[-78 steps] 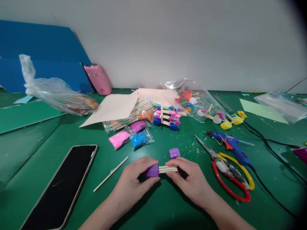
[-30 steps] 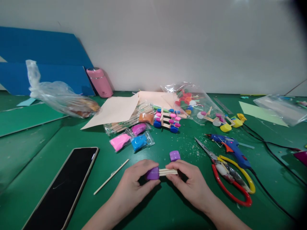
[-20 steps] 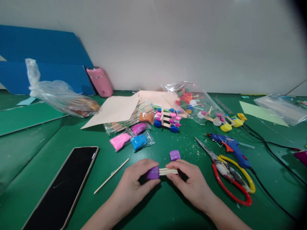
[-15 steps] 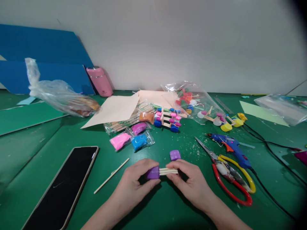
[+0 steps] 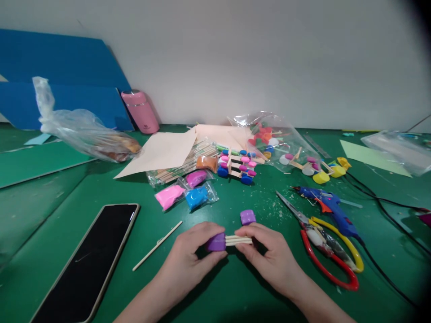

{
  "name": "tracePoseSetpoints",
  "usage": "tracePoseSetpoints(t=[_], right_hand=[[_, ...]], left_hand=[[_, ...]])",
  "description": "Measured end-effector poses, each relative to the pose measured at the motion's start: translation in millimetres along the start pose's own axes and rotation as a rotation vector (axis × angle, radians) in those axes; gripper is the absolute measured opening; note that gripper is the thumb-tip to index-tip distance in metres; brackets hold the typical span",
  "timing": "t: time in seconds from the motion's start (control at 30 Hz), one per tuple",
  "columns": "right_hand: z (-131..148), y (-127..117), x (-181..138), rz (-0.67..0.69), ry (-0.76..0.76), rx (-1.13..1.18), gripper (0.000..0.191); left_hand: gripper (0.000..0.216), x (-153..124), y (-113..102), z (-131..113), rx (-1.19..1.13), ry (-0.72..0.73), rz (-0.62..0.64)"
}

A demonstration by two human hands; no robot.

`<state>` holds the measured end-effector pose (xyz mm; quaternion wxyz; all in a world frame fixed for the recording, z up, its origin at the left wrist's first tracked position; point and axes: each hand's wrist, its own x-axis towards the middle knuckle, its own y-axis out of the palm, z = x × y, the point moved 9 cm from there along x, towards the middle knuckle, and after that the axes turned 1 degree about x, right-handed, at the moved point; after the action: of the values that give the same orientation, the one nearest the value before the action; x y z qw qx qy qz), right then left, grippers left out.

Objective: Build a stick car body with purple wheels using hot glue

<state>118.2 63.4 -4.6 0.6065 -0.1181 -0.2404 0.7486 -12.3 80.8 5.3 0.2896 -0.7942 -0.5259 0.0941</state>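
Between thumb and fingers, my left hand (image 5: pixel 191 251) grips a purple clay block (image 5: pixel 216 242). Several short wooden sticks (image 5: pixel 232 241) run out of the block's right side. Their free ends are pinched by my right hand (image 5: pixel 266 251), whose fingers partly cover them. A second purple clay block (image 5: pixel 248 217) lies on the table just beyond my right fingers. One loose wooden stick (image 5: pixel 157 246) rests to the left of my left hand.
A phone (image 5: pixel 85 264) lies at left. Scissors (image 5: pixel 319 242) and a blue glue gun (image 5: pixel 326 208) with its cord lie at right. Behind are clay packets (image 5: pixel 197 197), small stick-and-clay models (image 5: pixel 237 166), paper (image 5: pixel 158 152), a plastic bag (image 5: pixel 87 134) and a pink bottle (image 5: pixel 141 112).
The whole view has shifted slightly, with objects a little further right in the picture. Both hands keep the same hold on the block and sticks.
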Motion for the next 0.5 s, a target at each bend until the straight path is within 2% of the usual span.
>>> tracePoseSetpoints(t=[0.5], right_hand=[[-0.4, 0.4, 0.0, 0.005, -0.005, 0.006, 0.012]], left_hand=[[0.024, 0.0, 1.1, 0.7, 0.002, -0.002, 0.01]])
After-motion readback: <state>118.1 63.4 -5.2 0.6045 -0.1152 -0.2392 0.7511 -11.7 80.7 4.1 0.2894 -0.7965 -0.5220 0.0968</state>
